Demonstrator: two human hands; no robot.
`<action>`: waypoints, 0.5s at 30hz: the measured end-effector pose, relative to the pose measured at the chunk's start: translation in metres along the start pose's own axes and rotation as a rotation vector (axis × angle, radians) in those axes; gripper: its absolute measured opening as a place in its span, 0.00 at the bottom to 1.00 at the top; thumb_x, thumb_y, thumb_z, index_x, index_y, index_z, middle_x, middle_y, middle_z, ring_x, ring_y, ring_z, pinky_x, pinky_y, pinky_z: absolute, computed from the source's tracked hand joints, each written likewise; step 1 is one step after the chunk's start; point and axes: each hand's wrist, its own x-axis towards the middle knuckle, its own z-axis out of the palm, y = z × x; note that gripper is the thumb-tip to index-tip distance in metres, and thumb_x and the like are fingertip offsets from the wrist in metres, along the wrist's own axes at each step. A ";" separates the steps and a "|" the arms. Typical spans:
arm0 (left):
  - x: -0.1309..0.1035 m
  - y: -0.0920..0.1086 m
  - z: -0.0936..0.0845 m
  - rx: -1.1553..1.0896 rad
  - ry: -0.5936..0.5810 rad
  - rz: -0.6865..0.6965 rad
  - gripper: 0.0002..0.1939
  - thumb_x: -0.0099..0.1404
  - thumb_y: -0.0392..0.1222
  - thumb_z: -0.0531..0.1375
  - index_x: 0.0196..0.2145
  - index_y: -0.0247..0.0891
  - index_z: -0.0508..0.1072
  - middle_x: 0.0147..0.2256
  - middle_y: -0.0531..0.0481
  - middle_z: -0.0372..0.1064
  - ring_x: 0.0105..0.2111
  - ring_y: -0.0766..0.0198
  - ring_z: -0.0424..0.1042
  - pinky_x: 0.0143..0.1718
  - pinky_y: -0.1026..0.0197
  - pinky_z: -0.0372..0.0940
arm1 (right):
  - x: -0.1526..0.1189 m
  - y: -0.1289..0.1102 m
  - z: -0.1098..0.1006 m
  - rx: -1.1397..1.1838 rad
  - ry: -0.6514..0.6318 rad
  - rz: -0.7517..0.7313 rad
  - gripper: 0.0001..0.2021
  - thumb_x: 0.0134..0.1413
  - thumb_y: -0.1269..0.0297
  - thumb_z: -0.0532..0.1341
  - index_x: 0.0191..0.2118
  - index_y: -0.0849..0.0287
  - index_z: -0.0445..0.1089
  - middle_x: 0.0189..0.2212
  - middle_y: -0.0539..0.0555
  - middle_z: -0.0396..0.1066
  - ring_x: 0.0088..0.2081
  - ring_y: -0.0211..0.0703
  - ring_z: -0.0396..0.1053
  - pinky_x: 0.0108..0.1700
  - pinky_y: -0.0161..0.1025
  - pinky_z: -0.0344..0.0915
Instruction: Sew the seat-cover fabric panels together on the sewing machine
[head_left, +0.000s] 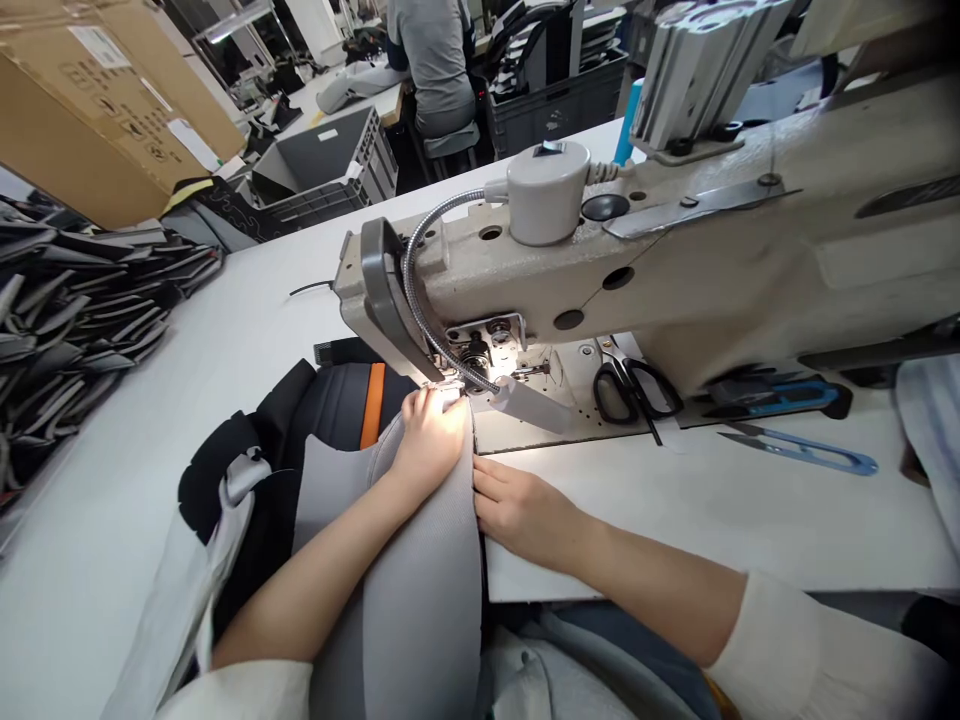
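Observation:
A grey fabric panel (424,600) runs from my lap up to the lit needle area of the sewing machine (525,280). My left hand (431,440) lies on top of it close to the presser foot, fingers bent and pressing the cloth. At the panel's right edge, my right hand (529,510) has its fingers together, gripping the edge; the thumb is hidden. Black fabric with an orange stripe (373,405) lies to the left, partly under the grey panel. The needle itself is hidden behind the lamp tube and my left fingers.
Black-handled scissors (637,390) and blue thread snips (802,452) lie right of the needle area. Stacked dark pieces (82,310) fill the table's left side, with a cardboard box (105,100) behind. Beyond the table are a grey crate (322,160) and a seated person (435,70).

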 end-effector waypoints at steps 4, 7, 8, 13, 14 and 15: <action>-0.002 -0.001 -0.007 0.010 0.008 0.028 0.11 0.64 0.35 0.50 0.35 0.38 0.73 0.42 0.41 0.67 0.47 0.51 0.61 0.54 0.45 0.54 | -0.001 0.006 -0.006 0.133 -0.060 0.089 0.06 0.57 0.68 0.56 0.35 0.62 0.69 0.39 0.56 0.70 0.50 0.45 0.64 0.57 0.44 0.59; -0.008 -0.002 -0.010 0.036 -0.007 0.071 0.14 0.64 0.36 0.50 0.41 0.38 0.73 0.45 0.39 0.66 0.51 0.48 0.59 0.54 0.44 0.54 | -0.011 0.013 -0.018 0.149 -0.010 0.156 0.08 0.58 0.64 0.56 0.39 0.59 0.70 0.45 0.55 0.70 0.51 0.45 0.64 0.53 0.46 0.61; -0.009 -0.003 -0.010 0.044 -0.010 0.088 0.15 0.64 0.36 0.50 0.43 0.37 0.73 0.46 0.38 0.65 0.51 0.47 0.58 0.54 0.44 0.54 | -0.018 0.015 -0.023 0.127 0.030 0.210 0.09 0.59 0.65 0.54 0.41 0.58 0.70 0.46 0.55 0.70 0.49 0.44 0.65 0.51 0.44 0.62; -0.012 -0.010 -0.003 0.036 0.030 0.122 0.17 0.65 0.39 0.49 0.46 0.36 0.73 0.48 0.35 0.64 0.53 0.44 0.57 0.54 0.41 0.54 | -0.078 0.018 -0.061 -0.152 0.227 0.661 0.12 0.62 0.68 0.51 0.43 0.57 0.71 0.40 0.53 0.73 0.41 0.41 0.69 0.46 0.40 0.63; -0.011 -0.011 -0.002 0.027 0.042 0.126 0.17 0.65 0.39 0.49 0.46 0.36 0.73 0.48 0.35 0.65 0.52 0.44 0.58 0.53 0.41 0.55 | -0.091 0.018 -0.069 -0.236 0.243 0.745 0.12 0.62 0.67 0.51 0.43 0.57 0.71 0.39 0.54 0.73 0.41 0.42 0.68 0.45 0.41 0.63; -0.011 -0.011 -0.002 0.019 0.051 0.132 0.17 0.65 0.40 0.49 0.45 0.37 0.74 0.47 0.36 0.65 0.52 0.44 0.58 0.52 0.41 0.55 | -0.103 0.017 -0.075 -0.320 0.241 0.823 0.12 0.61 0.66 0.52 0.45 0.57 0.71 0.39 0.55 0.72 0.41 0.44 0.68 0.45 0.41 0.63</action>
